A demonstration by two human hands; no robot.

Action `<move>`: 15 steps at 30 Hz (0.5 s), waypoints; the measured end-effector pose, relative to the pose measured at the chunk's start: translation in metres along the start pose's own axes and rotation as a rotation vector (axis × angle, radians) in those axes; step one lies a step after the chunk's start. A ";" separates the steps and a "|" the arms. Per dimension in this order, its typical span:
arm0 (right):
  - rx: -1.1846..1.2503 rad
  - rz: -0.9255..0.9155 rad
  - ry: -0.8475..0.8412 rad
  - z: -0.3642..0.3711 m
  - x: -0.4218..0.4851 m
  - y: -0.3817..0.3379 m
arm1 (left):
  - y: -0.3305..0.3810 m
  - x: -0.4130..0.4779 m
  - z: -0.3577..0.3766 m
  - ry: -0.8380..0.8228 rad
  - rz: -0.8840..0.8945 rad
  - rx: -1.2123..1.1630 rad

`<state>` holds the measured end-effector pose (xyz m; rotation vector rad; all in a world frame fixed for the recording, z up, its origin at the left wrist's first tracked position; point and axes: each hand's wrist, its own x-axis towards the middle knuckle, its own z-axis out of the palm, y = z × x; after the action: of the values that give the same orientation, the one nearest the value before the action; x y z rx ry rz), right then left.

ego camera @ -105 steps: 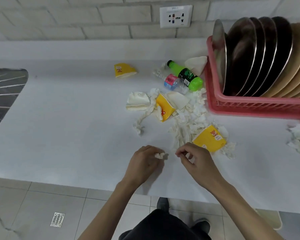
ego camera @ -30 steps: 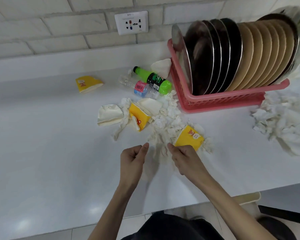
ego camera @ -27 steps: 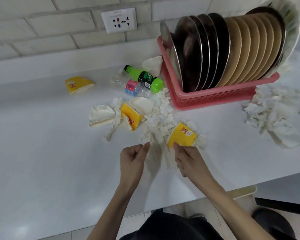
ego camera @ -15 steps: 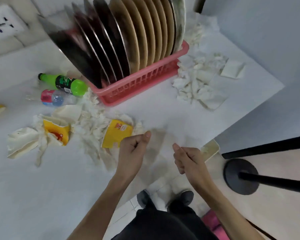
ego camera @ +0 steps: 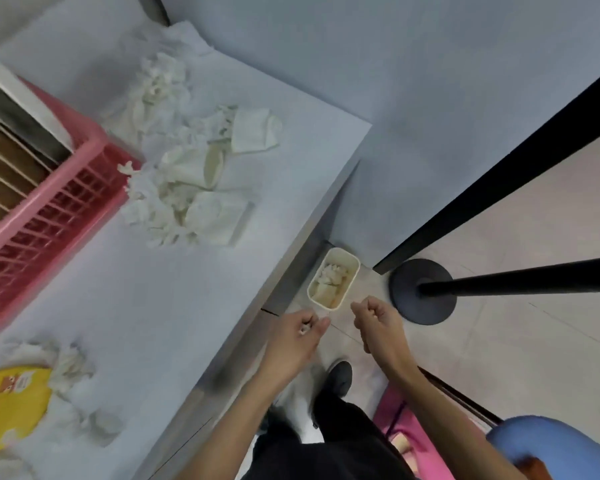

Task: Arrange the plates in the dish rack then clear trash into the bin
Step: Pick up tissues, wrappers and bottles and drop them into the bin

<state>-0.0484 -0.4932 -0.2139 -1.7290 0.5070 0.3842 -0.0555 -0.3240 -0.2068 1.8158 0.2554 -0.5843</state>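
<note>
Carrying tissue to the bin (ego camera: 355,271): item held beyond the counter (ego camera: 160,306) edge.
Left hand (ego camera: 297,341) pinches a tissue scrap (ego camera: 304,329); right hand (ego camera: 374,318) is curled (contents cannot be told). The bin stands just ahead of both hands. Advised: bring each hand over the opening before release, since light scraps likely drift.

dish rack (ego camera: 45,216): cropped left | scrap (ego camera: 303,330) in left hand (ego camera: 291,337): too small | right hand (ego camera: 378,323) contents: hidden

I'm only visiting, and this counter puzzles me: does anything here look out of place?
Yes: torn tissue and crushed white paper cups lie heaped on the counter beside the pink dish rack, and a flattened yellow cup lies among more scraps. It is trash not yet in the bin.
</note>
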 end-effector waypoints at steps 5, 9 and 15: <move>-0.113 0.164 0.068 -0.036 0.064 0.063 | -0.032 0.070 0.051 0.022 -0.217 -0.084; -0.128 0.230 0.056 -0.044 0.105 0.096 | -0.060 0.127 0.069 0.054 -0.256 -0.065; -0.222 0.298 0.018 -0.033 0.175 0.157 | -0.124 0.218 0.091 -0.031 -0.250 0.192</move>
<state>0.0168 -0.5742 -0.4270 -1.8750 0.7622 0.6582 0.0499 -0.3950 -0.4413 1.9730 0.4214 -0.8349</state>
